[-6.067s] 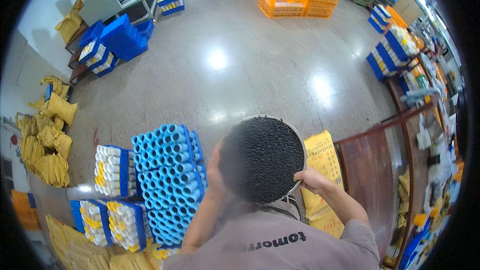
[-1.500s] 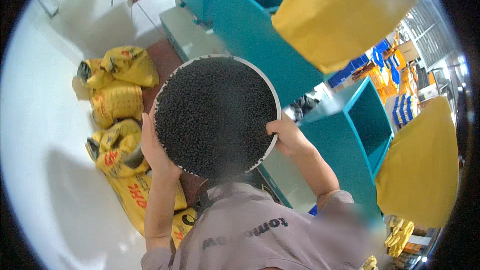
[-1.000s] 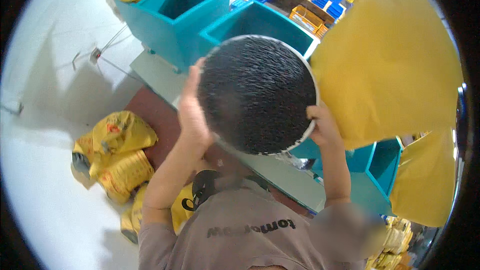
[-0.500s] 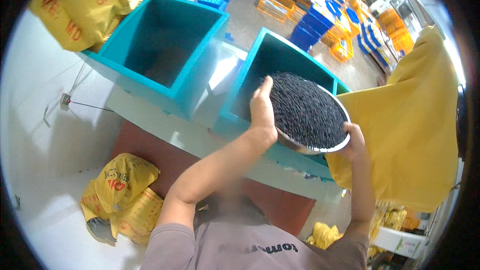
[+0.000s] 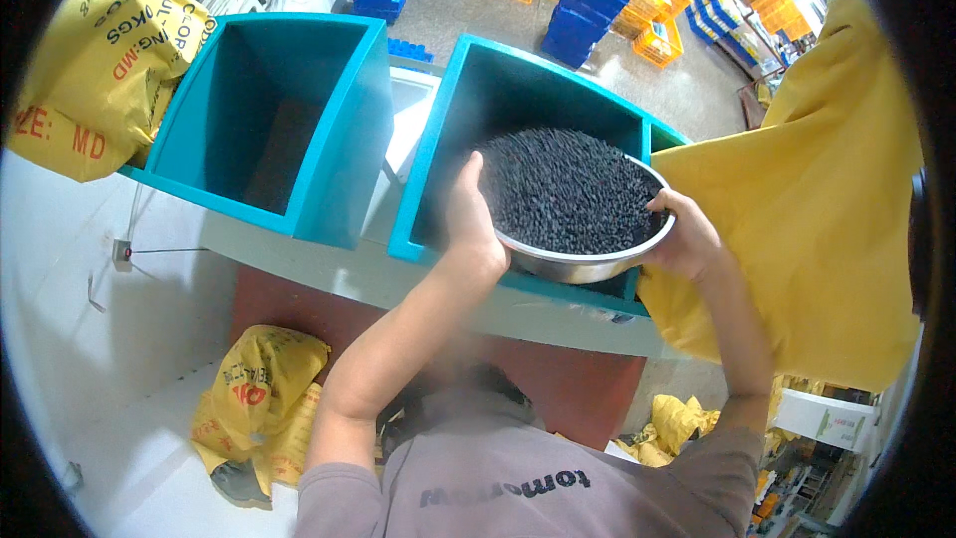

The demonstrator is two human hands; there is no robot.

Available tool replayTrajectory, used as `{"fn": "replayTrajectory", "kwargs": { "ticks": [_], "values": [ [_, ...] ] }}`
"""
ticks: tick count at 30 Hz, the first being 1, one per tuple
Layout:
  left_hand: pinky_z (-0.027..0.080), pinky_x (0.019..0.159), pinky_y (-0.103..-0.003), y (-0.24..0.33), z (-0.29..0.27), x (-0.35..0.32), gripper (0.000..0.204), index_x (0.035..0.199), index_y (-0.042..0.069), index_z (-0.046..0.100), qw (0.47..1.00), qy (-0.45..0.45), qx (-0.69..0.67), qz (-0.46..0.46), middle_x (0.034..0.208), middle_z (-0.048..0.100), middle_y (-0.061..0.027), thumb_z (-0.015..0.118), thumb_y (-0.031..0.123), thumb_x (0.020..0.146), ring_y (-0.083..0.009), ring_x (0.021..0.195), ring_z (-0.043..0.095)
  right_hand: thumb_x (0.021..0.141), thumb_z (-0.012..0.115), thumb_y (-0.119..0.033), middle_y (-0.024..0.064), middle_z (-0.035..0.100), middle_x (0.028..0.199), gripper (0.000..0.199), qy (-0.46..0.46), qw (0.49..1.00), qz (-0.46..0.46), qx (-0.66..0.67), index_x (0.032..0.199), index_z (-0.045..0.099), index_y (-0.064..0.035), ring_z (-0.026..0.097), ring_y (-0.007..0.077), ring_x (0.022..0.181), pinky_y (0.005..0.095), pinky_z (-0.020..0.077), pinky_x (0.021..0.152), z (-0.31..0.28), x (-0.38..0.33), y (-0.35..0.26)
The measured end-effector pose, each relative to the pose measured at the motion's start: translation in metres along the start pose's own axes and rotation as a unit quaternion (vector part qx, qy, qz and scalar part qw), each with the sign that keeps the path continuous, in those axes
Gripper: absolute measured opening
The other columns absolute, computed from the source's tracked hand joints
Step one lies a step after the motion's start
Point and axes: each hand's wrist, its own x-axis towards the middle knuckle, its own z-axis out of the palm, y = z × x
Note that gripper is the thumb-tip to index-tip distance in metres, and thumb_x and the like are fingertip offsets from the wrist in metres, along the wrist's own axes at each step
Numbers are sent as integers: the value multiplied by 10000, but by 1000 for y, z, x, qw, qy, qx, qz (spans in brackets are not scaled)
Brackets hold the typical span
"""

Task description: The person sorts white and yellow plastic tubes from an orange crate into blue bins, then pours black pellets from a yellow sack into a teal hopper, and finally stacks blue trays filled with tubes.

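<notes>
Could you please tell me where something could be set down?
Red-brown surface lies bare between the pale ledge and the shirt; grey floor shows between blue crates and yellow sheet. The right teal hopper is crowded: left hand and right hand hold a metal bowl there.

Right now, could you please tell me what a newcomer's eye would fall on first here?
Most likely the heap of black pellets in the round metal bowl, with the left hand against its left side and the right hand at its right rim. Next might come the teal bin beneath the bowl, then the big yellow sheet at the right.
</notes>
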Motion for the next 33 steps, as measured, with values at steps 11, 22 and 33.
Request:
{"fn": "replayTrajectory", "kwargs": {
  "ticks": [11,22,33],
  "values": [
    [440,942,-343,-10,4,-25,301,1110,71,642,993,30,112,38,1103,650,-48,600,304,923,-201,1008,575,874,561,-176,116,691,941,301,126,987,-86,-53,1095,613,23,667,216,808,342,555,812,1,-42,10],
    [346,1049,-356,-10,-12,-15,327,1089,47,549,981,61,131,-130,1143,558,-83,666,187,818,-191,1129,487,898,547,-280,106,697,920,420,259,944,-131,-159,1163,572,44,698,168,731,304,609,687,41,-63,9],
    [456,944,-368,-2,-11,-23,226,1007,64,560,971,56,140,-186,1037,565,-66,649,165,825,-213,995,560,901,525,-356,118,676,885,468,314,920,-124,-200,1133,562,48,693,172,676,294,612,623,53,-71,18]
  ]
}}
